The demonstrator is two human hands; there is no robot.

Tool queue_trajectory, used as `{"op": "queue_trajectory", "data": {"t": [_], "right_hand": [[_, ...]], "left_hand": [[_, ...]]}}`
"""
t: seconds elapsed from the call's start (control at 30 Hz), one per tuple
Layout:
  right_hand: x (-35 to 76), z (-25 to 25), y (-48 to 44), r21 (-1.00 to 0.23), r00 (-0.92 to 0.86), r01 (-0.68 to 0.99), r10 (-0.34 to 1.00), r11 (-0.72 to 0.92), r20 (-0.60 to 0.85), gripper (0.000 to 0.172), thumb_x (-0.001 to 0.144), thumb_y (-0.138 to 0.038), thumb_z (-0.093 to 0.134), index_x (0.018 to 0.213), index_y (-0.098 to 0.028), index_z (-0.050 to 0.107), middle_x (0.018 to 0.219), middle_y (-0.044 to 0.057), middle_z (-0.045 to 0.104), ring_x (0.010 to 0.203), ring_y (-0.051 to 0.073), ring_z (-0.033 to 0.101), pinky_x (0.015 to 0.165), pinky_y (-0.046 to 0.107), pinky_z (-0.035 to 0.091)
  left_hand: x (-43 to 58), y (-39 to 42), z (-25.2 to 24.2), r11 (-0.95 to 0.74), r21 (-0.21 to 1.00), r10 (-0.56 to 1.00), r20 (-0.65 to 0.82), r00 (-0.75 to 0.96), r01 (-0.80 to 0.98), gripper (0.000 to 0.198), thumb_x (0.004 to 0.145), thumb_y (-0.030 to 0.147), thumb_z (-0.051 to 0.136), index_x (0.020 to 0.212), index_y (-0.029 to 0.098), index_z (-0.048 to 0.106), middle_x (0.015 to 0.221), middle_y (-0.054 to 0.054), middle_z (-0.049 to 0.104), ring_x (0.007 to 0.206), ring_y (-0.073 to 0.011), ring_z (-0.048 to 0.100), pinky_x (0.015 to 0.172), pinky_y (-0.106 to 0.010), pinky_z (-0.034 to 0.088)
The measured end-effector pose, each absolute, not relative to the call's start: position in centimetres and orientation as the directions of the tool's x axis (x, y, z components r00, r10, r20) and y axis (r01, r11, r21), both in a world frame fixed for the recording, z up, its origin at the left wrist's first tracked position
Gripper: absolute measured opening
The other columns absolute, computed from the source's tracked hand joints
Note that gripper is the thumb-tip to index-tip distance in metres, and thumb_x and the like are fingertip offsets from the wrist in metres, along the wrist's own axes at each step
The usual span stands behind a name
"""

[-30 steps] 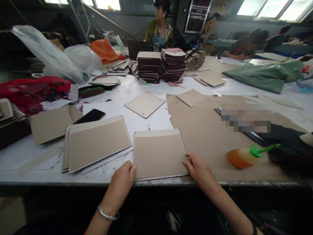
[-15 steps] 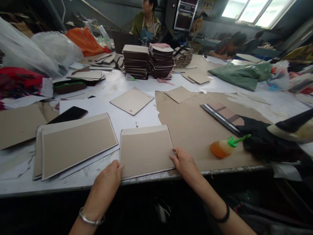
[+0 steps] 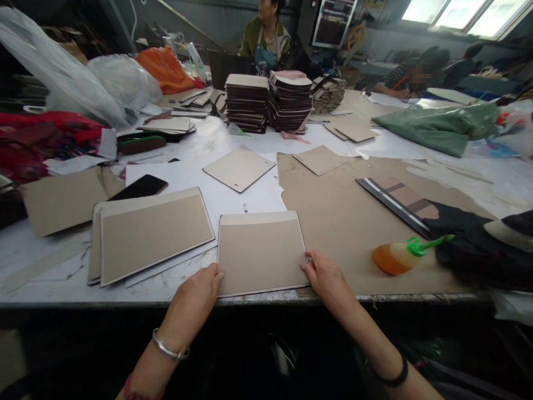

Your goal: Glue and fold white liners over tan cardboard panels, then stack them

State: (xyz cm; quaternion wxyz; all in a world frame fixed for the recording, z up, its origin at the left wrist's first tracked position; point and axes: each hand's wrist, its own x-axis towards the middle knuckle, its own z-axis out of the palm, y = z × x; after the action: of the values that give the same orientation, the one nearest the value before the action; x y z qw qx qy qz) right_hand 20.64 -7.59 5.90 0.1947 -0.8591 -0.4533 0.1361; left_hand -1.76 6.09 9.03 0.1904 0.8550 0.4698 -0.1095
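A flat beige panel (image 3: 262, 253) with a paler strip along its top and thin dark edges lies at the table's front edge. My left hand (image 3: 200, 291) pinches its lower left edge, fingers closed. At the right edge, my right hand (image 3: 322, 272) grips the panel between thumb and fingers. To the left lies a small pile of similar panels (image 3: 156, 236), slightly fanned. A diamond-turned panel (image 3: 239, 168) with two small slots rests beyond, on white paper.
A bottle of orange liquid (image 3: 393, 258) with a green nozzle stands right of my right hand. A black phone (image 3: 144, 186) lies behind the left pile. Tall panel stacks (image 3: 246, 103) stand further back, before a seated person (image 3: 266, 41).
The whole view has shifted, so the table's contents appear further right. Both hands keep the same hold on the panel, which lies in the same place on the table.
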Motion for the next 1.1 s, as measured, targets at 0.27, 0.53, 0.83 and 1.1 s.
{"op": "queue_trajectory", "data": {"t": [0.27,0.53,0.83,1.1], "right_hand": [[20.6,6.1,-7.5,-0.460,0.561,0.716,0.825,-0.525,-0.069,0.021,0.081,-0.012,0.056,0.102,-0.007,0.056,0.085,0.011,0.063,0.082,0.023,0.060,0.077,0.033,0.046],[20.3,6.5,-7.6,-0.491,0.567,0.698,0.821,-0.522,-0.067,0.019,0.082,-0.012,0.055,0.101,-0.009,0.056,0.091,0.011,0.062,0.084,0.022,0.059,0.078,0.032,0.045],[20.2,6.9,-7.6,-0.478,0.573,0.690,0.814,-0.544,-0.098,0.019,0.082,-0.012,0.054,0.101,-0.010,0.056,0.084,0.009,0.062,0.080,0.021,0.059,0.076,0.031,0.045],[20.4,5.9,-7.9,-0.475,0.553,0.725,0.832,-0.498,-0.028,0.019,0.082,-0.014,0.051,0.100,-0.012,0.055,0.089,0.010,0.063,0.080,0.021,0.060,0.076,0.032,0.046]], "left_hand": [[-2.1,6.0,8.7,-0.498,0.266,0.759,-0.327,0.563,0.825,0.017,0.091,0.020,0.034,0.074,0.022,0.036,0.071,-0.001,0.052,0.071,-0.0205,0.054,0.063,-0.030,0.032],[-3.6,5.6,8.1,-0.564,0.400,0.690,-0.254,0.678,0.723,0.020,0.085,0.030,0.051,0.074,0.021,0.036,0.071,0.000,0.047,0.069,-0.0183,0.050,0.064,-0.030,0.034],[-4.5,6.1,7.3,-0.615,0.429,0.649,-0.202,0.734,0.662,0.016,0.083,0.033,0.047,0.077,0.020,0.041,0.072,-0.001,0.050,0.066,-0.0180,0.050,0.063,-0.031,0.036],[-4.1,5.4,7.8,-0.631,0.412,0.645,-0.193,0.739,0.658,0.015,0.086,0.028,0.048,0.078,0.019,0.040,0.076,-0.003,0.050,0.072,-0.0195,0.051,0.068,-0.033,0.038]]}}
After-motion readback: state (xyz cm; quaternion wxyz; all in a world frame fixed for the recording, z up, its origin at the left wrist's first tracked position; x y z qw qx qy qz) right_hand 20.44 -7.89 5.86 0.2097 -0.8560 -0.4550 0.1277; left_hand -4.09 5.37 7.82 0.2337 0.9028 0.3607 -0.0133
